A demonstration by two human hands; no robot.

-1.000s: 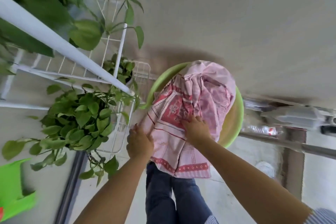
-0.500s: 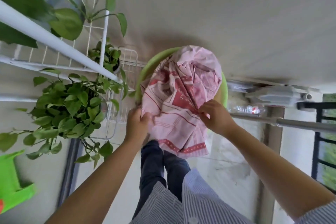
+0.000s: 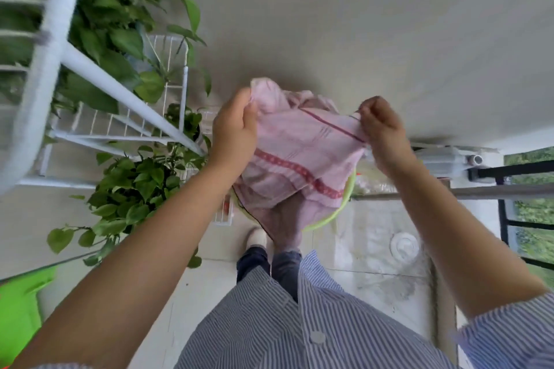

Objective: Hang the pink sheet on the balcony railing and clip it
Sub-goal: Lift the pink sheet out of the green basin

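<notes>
I see a pale wall (image 3: 359, 24) filling the top of the view, tiled floor (image 3: 368, 260) below. White rack (image 3: 126, 99) on the left, wire shelves, leafy green plants (image 3: 135, 186) on and around it. Black balcony railing (image 3: 515, 219) at the far right edge, well apart from the sheet. A grey horizontal bar (image 3: 479, 191) runs in from the right toward the basin.

Pink sheet (image 3: 302, 156) is up in front of me, bunched, held between both hands over a lime-green basin (image 3: 344, 204). Red patterned band runs across the cloth, thin dark stripe near its upper right. Lower end of the cloth hangs down across the basin rim; whether it touches the basin I cannot tell, motion blur there.

Left hand (image 3: 233, 132): grip closed round the upper left bunch of the sheet, thumb over the fabric. Right hand (image 3: 383, 132): fingers curled, pinching the sheet's upper right edge at the dark stripe.

Bright green plastic object (image 3: 18, 308) at bottom left, cut off by the frame. Round white floor drain (image 3: 403, 246) to the right of the basin. One pale shoe (image 3: 256, 237) showing under the cloth.
</notes>
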